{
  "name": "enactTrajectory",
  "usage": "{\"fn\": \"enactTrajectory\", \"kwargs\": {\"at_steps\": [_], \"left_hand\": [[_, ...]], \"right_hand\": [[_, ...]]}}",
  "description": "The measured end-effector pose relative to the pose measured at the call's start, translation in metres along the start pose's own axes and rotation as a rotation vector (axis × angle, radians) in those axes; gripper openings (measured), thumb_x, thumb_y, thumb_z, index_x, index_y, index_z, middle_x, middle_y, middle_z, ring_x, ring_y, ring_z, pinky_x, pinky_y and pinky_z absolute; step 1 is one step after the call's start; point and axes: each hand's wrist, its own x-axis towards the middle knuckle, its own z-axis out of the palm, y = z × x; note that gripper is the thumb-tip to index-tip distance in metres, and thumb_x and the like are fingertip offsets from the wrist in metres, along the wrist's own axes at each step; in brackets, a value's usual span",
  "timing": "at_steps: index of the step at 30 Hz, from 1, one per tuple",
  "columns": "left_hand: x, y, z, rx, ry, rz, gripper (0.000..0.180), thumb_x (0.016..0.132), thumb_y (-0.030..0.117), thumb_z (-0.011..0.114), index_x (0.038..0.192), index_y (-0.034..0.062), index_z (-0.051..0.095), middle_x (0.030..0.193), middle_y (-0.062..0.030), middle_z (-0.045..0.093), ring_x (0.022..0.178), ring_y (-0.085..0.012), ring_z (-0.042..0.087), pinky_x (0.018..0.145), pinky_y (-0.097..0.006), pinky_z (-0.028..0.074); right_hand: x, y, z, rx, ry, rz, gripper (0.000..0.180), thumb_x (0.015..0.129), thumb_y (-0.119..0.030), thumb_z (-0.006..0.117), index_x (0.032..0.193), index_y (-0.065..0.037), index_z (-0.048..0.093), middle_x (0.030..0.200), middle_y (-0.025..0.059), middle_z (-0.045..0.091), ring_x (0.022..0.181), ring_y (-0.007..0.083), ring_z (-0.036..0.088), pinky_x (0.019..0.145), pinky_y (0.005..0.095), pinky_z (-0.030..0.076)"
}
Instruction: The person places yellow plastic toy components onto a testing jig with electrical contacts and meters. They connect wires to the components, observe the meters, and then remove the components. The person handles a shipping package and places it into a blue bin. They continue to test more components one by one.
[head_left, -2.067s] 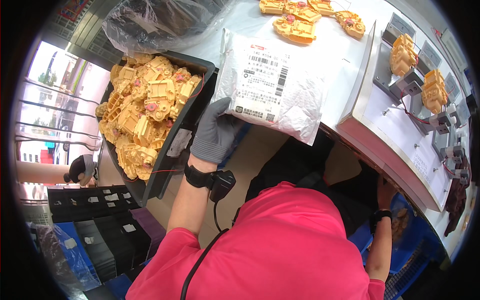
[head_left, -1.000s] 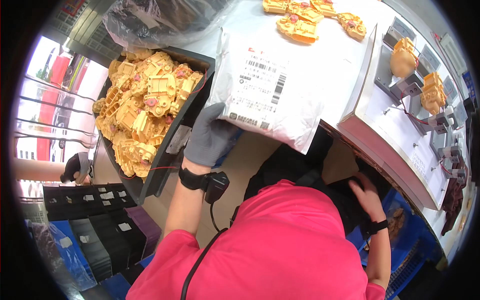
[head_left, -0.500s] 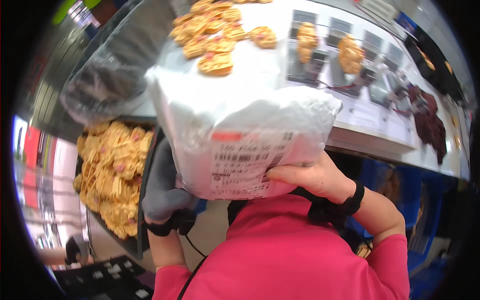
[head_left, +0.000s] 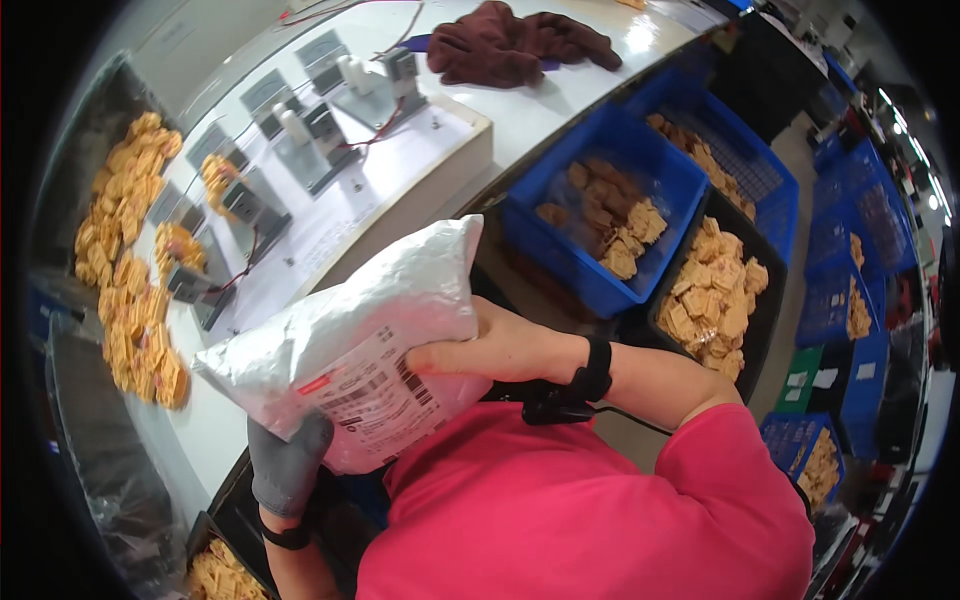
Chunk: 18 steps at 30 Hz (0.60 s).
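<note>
A silver-white plastic mailer bag [head_left: 390, 275], puffed out and bearing a printed label, is held in front of my pink shirt. My right hand [head_left: 500, 345] is bare and closed on its right end, with the thumb lying over the label. In a grey glove, my left hand [head_left: 290, 462] grips the lower left end of the bag. What is inside the bag cannot be seen. Beyond it stands a white board with several small metal fixtures [head_left: 310, 150]. Two of these carry yellow-tan moulded pieces [head_left: 180, 248].
Many yellow-tan pieces [head_left: 140, 320] lie on the white table at the left. A maroon cloth [head_left: 510, 45] is at the far edge. To the right are a blue basket [head_left: 530, 225] and a black tub [head_left: 765, 330] with more pieces. Further baskets line the right side.
My view has swung to the right, bringing the baskets into sight. Both hands still hold the mailer bag, which now appears tilted and further left in the picture.
</note>
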Motion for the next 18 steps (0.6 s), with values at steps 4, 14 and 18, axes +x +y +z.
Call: {"fn": "enactTrajectory", "kwargs": {"at_steps": [4,14,18], "left_hand": [[0.018,0.010,0.028,0.090,-0.042,0.058,0.065,0.082,0.007,0.063,0.140,-0.0018,0.035,0.126,-0.0111,0.055,0.111,-0.0193,0.055,0.096,-0.033,0.045],[0.053,0.012,0.056,0.128,-0.410,0.074,0.071,0.082,0.019,0.077,0.139,-0.0018,0.040,0.131,-0.0143,0.054,0.121,-0.0228,0.052,0.103,-0.037,0.041],[0.045,0.017,0.033,0.307,-0.463,0.059,0.075,0.082,0.024,0.076,0.143,-0.0009,0.040,0.137,-0.0167,0.051,0.126,-0.0262,0.051,0.106,-0.038,0.039]], "right_hand": [[-0.021,0.011,-0.016,0.005,0.117,-0.034,0.057,0.093,-0.033,0.066,0.138,-0.003,0.048,0.134,0.0094,0.054,0.123,0.0180,0.050,0.105,0.0338,0.040],[-0.059,0.065,-0.071,0.366,0.425,0.117,0.049,0.097,-0.032,0.060,0.132,0.001,0.051,0.127,0.0100,0.058,0.114,0.0190,0.057,0.099,0.0346,0.046],[-0.098,0.107,-0.149,0.450,0.824,0.084,0.045,0.102,-0.031,0.050,0.134,0.000,0.047,0.128,0.0139,0.059,0.112,0.0274,0.061,0.098,0.0429,0.049]]}}
